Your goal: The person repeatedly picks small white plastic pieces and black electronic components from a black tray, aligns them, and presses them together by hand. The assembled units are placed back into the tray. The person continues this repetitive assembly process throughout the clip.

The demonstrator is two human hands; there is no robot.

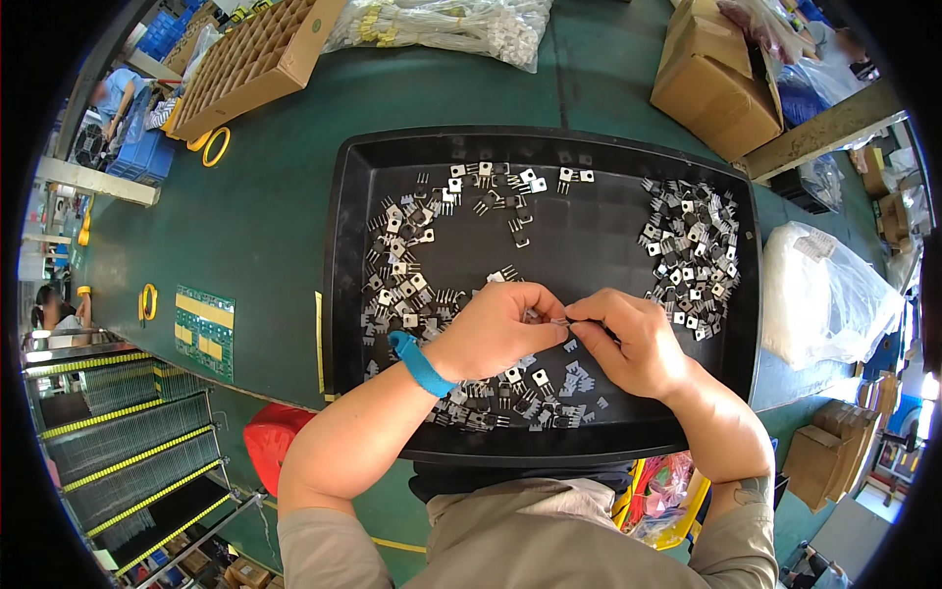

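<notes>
Above the middle of a black tray [549,447], my left hand [500,329] and my right hand [633,344] meet fingertip to fingertip. A small transistor [560,321] shows at the left fingertips, mostly covered by them. The right thumb and forefinger are pinched against its end; whatever they hold is too small to make out. Loose transistors [402,275] with metal tabs and three legs lie along the tray's left side. Small grey comb-shaped pieces [579,378] lie among more transistors below my hands. Another heap of transistors [692,255] fills the right side.
The tray rests on a green table [265,236]. A green circuit board [205,332] lies to the left, near yellow tape rolls [217,146]. Behind are a divided cardboard box [257,74], bagged cables [442,25] and an open carton [716,83]. A white bag [824,294] sits right.
</notes>
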